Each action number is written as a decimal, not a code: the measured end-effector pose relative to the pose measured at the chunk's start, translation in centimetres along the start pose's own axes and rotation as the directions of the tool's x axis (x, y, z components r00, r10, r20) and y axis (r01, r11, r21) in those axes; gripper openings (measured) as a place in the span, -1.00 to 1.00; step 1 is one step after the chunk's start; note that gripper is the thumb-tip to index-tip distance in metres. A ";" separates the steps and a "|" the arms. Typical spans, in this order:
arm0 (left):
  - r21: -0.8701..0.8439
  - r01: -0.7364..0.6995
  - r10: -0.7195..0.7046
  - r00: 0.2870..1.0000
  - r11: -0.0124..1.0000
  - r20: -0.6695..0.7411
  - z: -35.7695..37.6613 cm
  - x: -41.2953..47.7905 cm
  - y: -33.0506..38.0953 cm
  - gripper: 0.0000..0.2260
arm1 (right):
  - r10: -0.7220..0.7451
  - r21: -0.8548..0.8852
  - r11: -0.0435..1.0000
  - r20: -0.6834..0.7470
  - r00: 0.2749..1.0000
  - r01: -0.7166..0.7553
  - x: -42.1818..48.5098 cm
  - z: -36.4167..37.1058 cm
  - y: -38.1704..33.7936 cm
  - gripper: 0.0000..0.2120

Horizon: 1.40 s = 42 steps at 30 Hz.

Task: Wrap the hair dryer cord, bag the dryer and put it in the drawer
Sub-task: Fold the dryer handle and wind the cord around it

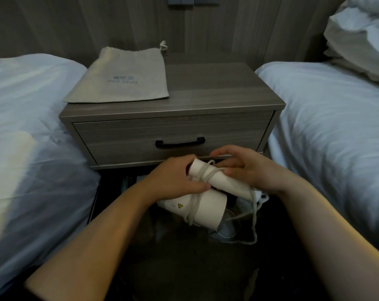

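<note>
Head view: bag (121, 78) atop nightstand (216, 92) (drawer (173, 137) shut), beds either side.

Wall: grey wood-grain panelling (123, 22), with a switch plate (192, 0) at the top edge.
Furniture: grey wooden nightstand (216, 92) between two beds, left bed (25, 118) and right bed (327, 118), both in white sheets.
Bedding: rumpled white pillows (360, 38) on the right bed.
Floor: dark.
Light: dim.
</note>
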<state>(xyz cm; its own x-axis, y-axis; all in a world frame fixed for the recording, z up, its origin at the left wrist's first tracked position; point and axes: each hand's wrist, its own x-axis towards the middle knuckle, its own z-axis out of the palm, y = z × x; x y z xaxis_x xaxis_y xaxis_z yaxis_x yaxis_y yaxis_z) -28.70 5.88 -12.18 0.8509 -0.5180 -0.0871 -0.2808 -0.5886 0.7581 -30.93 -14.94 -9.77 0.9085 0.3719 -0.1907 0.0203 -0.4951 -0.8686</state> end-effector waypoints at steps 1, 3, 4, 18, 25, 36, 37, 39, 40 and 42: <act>0.009 -0.004 0.004 1.000 1.000 0.006 -0.3 0.0 0.0 -0.75 | -0.002 0.058 0.998 0.053 0.999 -0.001 -0.1 -0.2 0.1 -0.63; 0.016 -0.013 0.013 1.000 1.000 0.020 -0.7 -0.1 -0.1 -0.79 | 0.000 0.200 0.979 0.150 0.989 -0.030 -0.2 -0.4 0.4 -0.57; 0.016 -0.016 0.015 1.000 1.000 0.022 -0.7 -0.1 -0.1 -0.79 | 0.009 0.255 0.965 0.182 0.983 -0.056 -0.2 -0.5 0.4 -0.55; 0.018 -0.005 0.003 0.996 1.000 0.085 -0.7 0.7 -1.1 -0.86 | 0.060 -0.145 0.986 -0.134 0.989 -0.080 0.8 -0.5 0.6 -0.91; 0.004 -0.019 0.018 0.989 1.000 0.148 -0.2 0.6 -0.8 -0.88 | 0.100 -0.397 0.906 -0.128 0.987 -0.144 1.1 -0.1 0.1 -0.81; 0.046 0.018 -0.022 0.996 0.999 0.086 -1.5 0.7 -2.0 -0.84 | 0.139 0.487 0.865 -0.001 0.990 -0.121 1.4 -2.5 3.0 -0.79; 0.027 0.013 -0.016 0.996 1.000 0.084 -1.5 0.7 -1.9 -0.85 | 0.122 0.536 0.838 -0.002 0.993 -0.101 1.4 -2.9 3.2 -0.75; -0.068 0.022 -0.017 0.997 0.997 0.073 -1.4 0.7 -1.7 -0.86 | 0.108 0.595 0.802 -0.041 0.993 -0.063 1.6 -2.8 3.3 -0.74; -0.149 0.040 -0.030 0.997 0.988 0.070 -1.3 0.8 -1.7 -0.86 | 0.122 0.615 0.786 -0.063 0.990 -0.058 1.8 -2.5 3.4 -0.76; -0.339 0.092 -0.074 0.995 0.936 0.065 -0.9 0.8 -1.7 -0.87 | 0.173 0.651 0.755 -0.081 0.982 -0.080 2.3 -1.6 3.7 -0.83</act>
<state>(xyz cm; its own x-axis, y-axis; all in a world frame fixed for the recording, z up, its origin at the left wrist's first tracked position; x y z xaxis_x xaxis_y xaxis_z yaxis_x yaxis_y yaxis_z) -27.12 7.02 -12.92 0.8386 -0.5123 -0.1852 -0.0341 -0.3886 0.9208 -28.09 -17.19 -12.69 0.9289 0.2161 -0.3007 -0.3288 0.1079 -0.9382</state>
